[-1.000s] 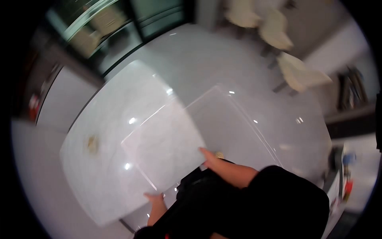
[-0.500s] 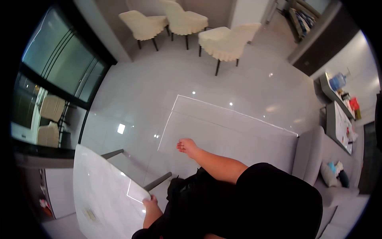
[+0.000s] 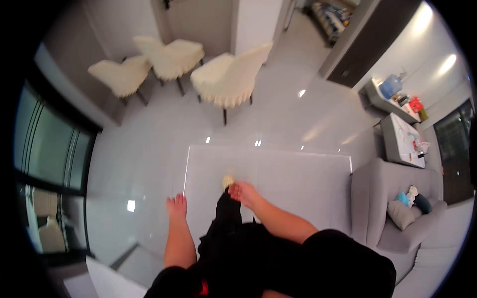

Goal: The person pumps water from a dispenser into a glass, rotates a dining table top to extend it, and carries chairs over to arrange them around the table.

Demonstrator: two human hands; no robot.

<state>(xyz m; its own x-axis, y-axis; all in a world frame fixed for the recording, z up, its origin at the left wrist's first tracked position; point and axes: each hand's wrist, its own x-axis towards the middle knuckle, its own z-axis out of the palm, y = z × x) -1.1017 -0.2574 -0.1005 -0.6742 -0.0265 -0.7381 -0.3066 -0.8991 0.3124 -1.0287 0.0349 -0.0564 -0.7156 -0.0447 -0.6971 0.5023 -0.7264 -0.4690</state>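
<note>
My left hand (image 3: 176,203) hangs over the tiled floor, its short-looking fingers apart and nothing in them. Below it to the left is the corner of a white table (image 3: 110,280), apart from the hand. My right hand (image 3: 243,193) hangs in front of my body with loosely bent fingers and no object visible in it. Just beyond it, the tip of my foot in a pale yellow slipper (image 3: 228,181) shows past a black trouser leg (image 3: 228,206).
Several cream covered chairs (image 3: 226,77) stand ahead to the left. A grey sofa (image 3: 370,196) with cushions (image 3: 403,216) is on the right. Behind it are a low table (image 3: 400,136) and a sideboard bearing a blue water bottle (image 3: 390,87). Dark-framed glass doors (image 3: 47,134) line the left.
My left hand has let go of the table's edge and swung forward over the floor. The view has turned left and moved forward; the chairs are closer, and a slippered foot has come into view.
</note>
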